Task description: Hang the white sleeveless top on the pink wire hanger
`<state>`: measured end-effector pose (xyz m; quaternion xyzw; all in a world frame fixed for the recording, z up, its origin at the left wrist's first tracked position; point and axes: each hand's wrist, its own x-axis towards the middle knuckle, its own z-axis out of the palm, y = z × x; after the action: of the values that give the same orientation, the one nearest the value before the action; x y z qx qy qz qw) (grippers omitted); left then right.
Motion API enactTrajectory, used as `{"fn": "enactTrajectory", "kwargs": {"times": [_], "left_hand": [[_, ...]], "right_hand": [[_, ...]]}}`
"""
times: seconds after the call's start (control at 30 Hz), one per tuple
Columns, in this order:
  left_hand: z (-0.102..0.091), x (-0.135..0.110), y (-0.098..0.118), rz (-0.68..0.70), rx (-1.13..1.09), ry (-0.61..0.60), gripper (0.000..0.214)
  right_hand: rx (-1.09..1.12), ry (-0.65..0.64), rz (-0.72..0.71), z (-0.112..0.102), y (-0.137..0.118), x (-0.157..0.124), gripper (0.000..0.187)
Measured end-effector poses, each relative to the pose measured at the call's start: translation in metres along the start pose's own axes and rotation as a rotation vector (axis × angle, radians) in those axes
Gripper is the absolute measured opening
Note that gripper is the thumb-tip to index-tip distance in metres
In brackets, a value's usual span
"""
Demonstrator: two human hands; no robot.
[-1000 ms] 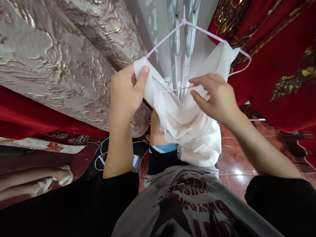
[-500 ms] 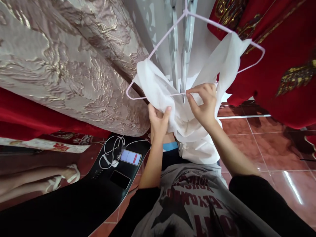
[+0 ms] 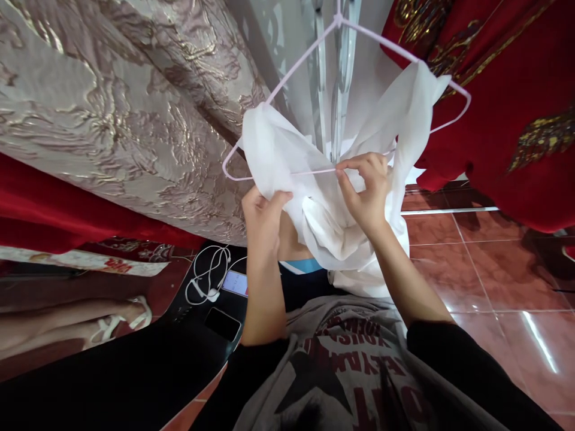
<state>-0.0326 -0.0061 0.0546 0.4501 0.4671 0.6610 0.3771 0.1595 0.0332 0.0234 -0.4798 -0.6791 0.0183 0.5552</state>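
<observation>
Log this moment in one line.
left hand: pinching white garment | right hand: pinching hanger at bottom bar | garment: draped on hanger | nearby: two phones on black surface

On a black worktop (image 3: 135,359), a white cable (image 3: 196,287) is lying in loops, 1 lit smartphone (image 3: 235,283), partly hidden, is lying just beside it, and 1 dark-screened smartphone (image 3: 223,324) is lying near the edge. Below, the red tiled floor (image 3: 476,269) is reflecting light.

Glossy reddish tiled floor (image 3: 471,269), bright light streak (image 3: 539,341) reflected at right; black-topped furniture (image 3: 121,365) at left.
</observation>
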Motion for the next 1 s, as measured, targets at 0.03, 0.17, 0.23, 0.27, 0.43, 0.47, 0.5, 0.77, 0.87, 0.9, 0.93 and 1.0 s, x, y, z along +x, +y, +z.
{"fn": "enactTrajectory", "kwargs": {"times": [0.03, 0.17, 0.23, 0.27, 0.43, 0.47, 0.5, 0.77, 0.87, 0.9, 0.93, 1.0], "left_hand": [[-0.003, 0.002, 0.009, -0.029, -0.037, -0.064, 0.009], [-0.023, 0.018, 0.038, -0.096, -0.178, -0.231, 0.013], [-0.036, 0.03, 0.042, -0.062, -0.253, -0.161, 0.014], [-0.043, 0.035, 0.04, -0.034, -0.287, -0.096, 0.015], [-0.055, 0.038, 0.005, -0.011, -0.422, 0.174, 0.022], [-0.049, 0.034, -0.003, -0.068, -0.471, 0.175, 0.022], [-0.04, 0.029, -0.011, -0.131, -0.526, 0.158, 0.023], [0.035, 0.01, -0.026, -0.277, -0.664, -0.043, 0.035], [0.037, 0.01, -0.02, -0.304, -0.671, -0.059, 0.041], [0.038, 0.01, -0.018, -0.309, -0.673, -0.042, 0.043], [0.04, 0.009, -0.017, -0.309, -0.675, -0.018, 0.045], [0.047, 0.006, -0.017, -0.296, -0.675, 0.034, 0.047]], "right_hand": [[0.015, 0.002, -0.015, 0.0, 0.002, 0.001, 0.016], [0.055, 0.017, -0.07, -0.002, 0.008, 0.002, 0.013], [0.067, 0.012, -0.07, -0.006, 0.007, 0.002, 0.014], [0.072, 0.003, -0.062, -0.009, 0.007, 0.002, 0.015], [0.078, -0.056, -0.003, -0.025, 0.003, 0.004, 0.02], [0.084, -0.079, -0.001, -0.026, 0.001, 0.003, 0.021], [0.091, -0.109, -0.006, -0.026, -0.001, 0.003, 0.021], [0.211, -0.253, -0.094, -0.056, -0.02, 0.003, 0.025], [0.221, 0.175, 0.043, -0.086, -0.009, 0.015, 0.013], [0.202, 0.289, 0.085, -0.092, -0.002, 0.02, 0.013], [0.181, 0.333, 0.125, -0.096, 0.006, 0.024, 0.016], [0.126, 0.226, 0.213, -0.095, 0.02, 0.031, 0.022]]}}
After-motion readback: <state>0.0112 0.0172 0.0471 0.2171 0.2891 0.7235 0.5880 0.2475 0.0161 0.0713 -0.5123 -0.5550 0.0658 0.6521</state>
